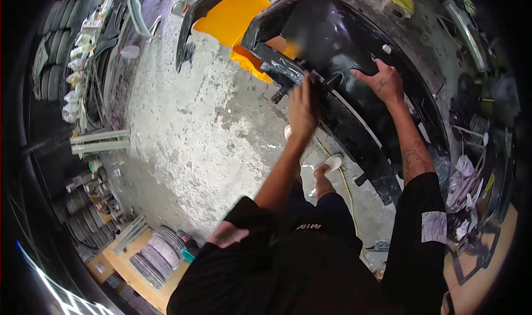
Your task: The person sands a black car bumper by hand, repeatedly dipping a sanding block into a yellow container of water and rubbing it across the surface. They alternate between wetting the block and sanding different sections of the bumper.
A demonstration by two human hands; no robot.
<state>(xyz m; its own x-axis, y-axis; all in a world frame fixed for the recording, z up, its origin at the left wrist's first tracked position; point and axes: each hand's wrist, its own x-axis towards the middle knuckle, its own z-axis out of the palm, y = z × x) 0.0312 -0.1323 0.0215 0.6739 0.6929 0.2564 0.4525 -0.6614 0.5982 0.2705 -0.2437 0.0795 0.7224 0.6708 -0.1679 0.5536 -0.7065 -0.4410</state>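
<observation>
A large black car bumper [346, 43] with a glossy, curved skin lies tilted ahead of me. My right hand [382, 82] rests on its upper face, thumb and fingers spread. On the bumper's near edge is my left hand [302, 112], its fingers stretched out along the rim and slightly blurred. Whether anything small lies beneath those fingers is hidden. A small white piece [386, 49] sits on the bumper just beyond my right hand. Yellow-orange sheeting [233, 16] shows within the bumper's far left part.
A yellow cord [347, 190] runs over the worn concrete floor [183, 132] by my feet. Rolls of abrasive-looking discs [158, 254] stand on a wooden board at lower left. Bottles and parts line the left side. A box with a yellow cloth [399, 3] stands at the back right.
</observation>
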